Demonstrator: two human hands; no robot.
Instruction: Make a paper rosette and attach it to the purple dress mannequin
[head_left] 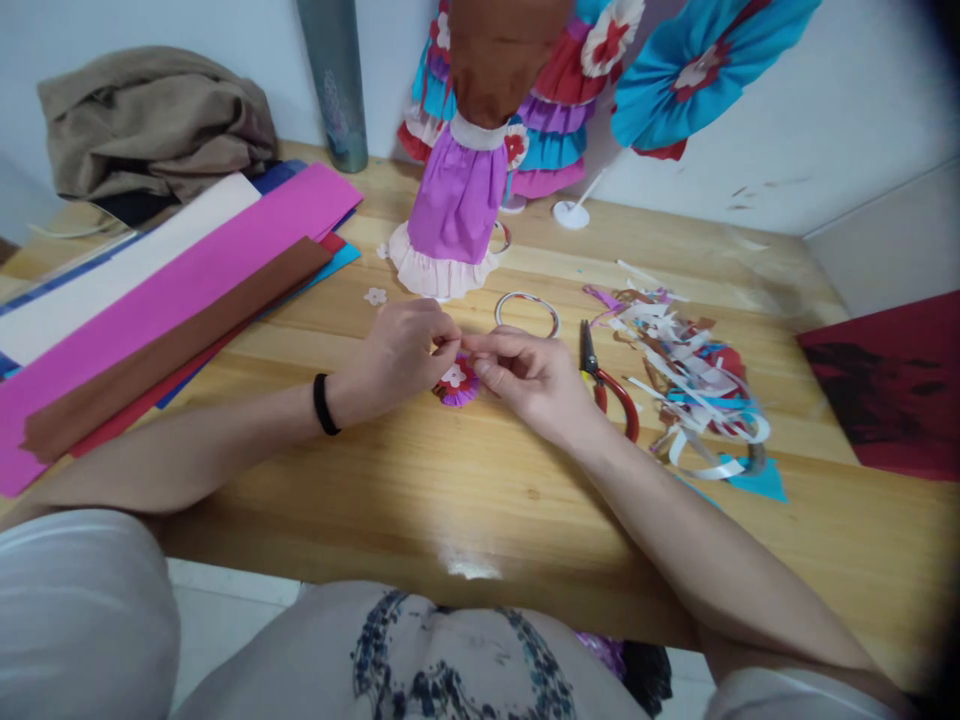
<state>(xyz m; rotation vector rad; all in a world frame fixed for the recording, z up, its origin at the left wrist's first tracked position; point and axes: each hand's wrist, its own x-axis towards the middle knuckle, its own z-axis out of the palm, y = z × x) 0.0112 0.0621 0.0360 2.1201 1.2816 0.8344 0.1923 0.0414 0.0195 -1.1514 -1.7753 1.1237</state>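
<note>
Between my hands, low over the table, is a small paper flower [457, 382] with a purple frilled edge, a red layer and a white blossom at its centre. My left hand [401, 355], a black band at its wrist, is closed in a pinch at the flower's upper edge. From the other side my right hand [536, 385] grips the flower's right edge between thumb and fingers. The fingertips of both hands almost meet there, so part of the rim is hidden. Just behind them stands a doll-like figure's purple paper skirt [457, 200] with a pale ruffled hem.
Red-handled scissors [619, 400] and a ring [527, 312] lie by my right hand. Paper scraps [697, 370] are heaped farther right. Folded coloured paper [187, 270] lies left, near a brown cloth [154, 120] and a tall bottle [337, 90]. A blue paper fan [652, 75] stands behind.
</note>
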